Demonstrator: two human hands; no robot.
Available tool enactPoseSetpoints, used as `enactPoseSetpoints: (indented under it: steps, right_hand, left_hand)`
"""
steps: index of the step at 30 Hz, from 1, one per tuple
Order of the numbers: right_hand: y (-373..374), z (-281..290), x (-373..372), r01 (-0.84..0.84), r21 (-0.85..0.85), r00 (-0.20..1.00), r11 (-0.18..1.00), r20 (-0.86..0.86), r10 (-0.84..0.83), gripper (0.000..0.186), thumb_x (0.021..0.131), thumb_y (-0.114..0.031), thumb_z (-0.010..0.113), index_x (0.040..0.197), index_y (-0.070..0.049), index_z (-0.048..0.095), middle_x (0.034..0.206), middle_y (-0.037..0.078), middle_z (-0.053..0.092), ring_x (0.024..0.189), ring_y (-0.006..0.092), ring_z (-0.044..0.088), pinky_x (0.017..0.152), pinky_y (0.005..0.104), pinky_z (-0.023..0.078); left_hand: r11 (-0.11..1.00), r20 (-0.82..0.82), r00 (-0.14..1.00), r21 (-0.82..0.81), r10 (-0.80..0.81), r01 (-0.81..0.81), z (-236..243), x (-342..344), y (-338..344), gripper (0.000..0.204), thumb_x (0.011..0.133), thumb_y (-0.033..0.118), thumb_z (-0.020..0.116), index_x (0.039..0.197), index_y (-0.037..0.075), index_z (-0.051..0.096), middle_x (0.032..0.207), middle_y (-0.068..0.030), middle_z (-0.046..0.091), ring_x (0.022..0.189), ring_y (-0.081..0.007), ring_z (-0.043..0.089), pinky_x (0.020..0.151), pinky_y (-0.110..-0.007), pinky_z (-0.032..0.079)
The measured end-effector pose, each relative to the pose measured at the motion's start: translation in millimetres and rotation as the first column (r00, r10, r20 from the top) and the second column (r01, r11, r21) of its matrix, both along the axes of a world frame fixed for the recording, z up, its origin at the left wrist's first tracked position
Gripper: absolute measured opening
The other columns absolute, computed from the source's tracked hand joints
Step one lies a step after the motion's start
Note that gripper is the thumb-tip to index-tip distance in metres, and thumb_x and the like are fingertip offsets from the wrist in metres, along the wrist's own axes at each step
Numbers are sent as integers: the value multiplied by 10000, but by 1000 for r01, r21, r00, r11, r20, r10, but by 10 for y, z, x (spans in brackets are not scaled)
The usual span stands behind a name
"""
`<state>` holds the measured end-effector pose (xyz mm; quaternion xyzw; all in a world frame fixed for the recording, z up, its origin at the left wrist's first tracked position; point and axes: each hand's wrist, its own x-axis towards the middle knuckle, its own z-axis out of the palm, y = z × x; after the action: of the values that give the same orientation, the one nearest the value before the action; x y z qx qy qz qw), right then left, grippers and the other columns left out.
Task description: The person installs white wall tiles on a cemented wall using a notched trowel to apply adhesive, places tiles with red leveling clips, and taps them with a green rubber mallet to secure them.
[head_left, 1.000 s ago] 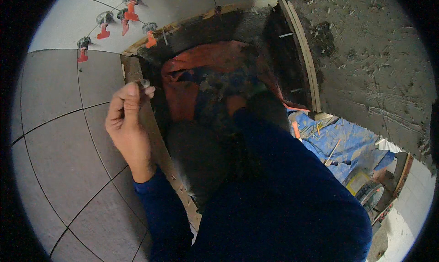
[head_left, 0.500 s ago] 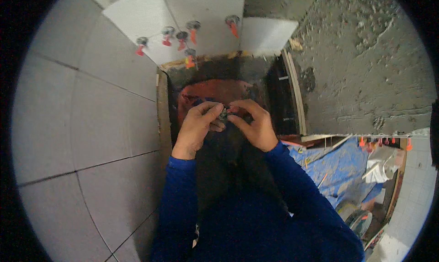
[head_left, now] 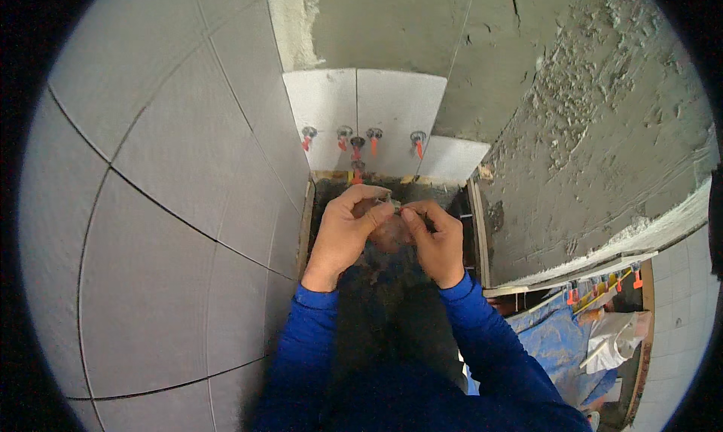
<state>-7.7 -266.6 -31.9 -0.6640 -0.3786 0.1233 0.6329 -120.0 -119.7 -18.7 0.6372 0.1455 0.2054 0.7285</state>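
Left hand (head_left: 343,236) and right hand (head_left: 439,244) pinching a small grey piece (head_left: 393,204), fingers (head_left: 375,218) closed, seemingly steadying it from both sides!

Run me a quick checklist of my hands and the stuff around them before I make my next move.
1. Left hand grips small part: ok, pinched.
2. Right hand free: not ok, also on that part.
3. Part undamaged: cannot tell, hands hide much of it.
4. Clips on white tiles: ok, several show.
5. Blue sheet clear of hands: ok, off to the right.
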Motion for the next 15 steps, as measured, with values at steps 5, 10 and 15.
enactPoseSetpoints:
  steps: [5, 10, 15]
  right_hand:
    - [292, 132, 129, -54, 31, 999, 998, 6, 54, 196, 996, -173, 660, 1014, 22, 673, 797, 54, 711, 652, 79, 615, 578, 249, 489]
    - [1221, 211, 450, 276, 167, 879, 946, 353, -319, 191, 982, -183, 661, 984, 7, 670, 771, 120, 729, 611, 186, 678, 567, 329, 515]
    - [1667, 221, 538, 410, 189, 793, 892, 409, -451, 174, 964, -186, 673, 969, -12, 673, 754, 167, 712, 637, 280, 706, 582, 376, 525]
  left_hand:
    - [990, 268, 953, -39, 143, -137, 94, 168, 220, 382, 920, 18, 690, 1295, -9, 622, 1284, -113, 618, 1123, -181, 610, 929, -308, 501]
    - [921, 204, 898, -97, 391, -378, 239, 350, 432, 370, 951, 71, 672, 1302, -28, 611, 1233, -127, 665, 1060, -203, 650, 898, -320, 522]
    - [894, 171, 890, 85, 422, -440, 183, 187, 462, 277, 958, 93, 668, 1206, -30, 660, 1107, -101, 691, 984, -181, 659, 850, -305, 538]
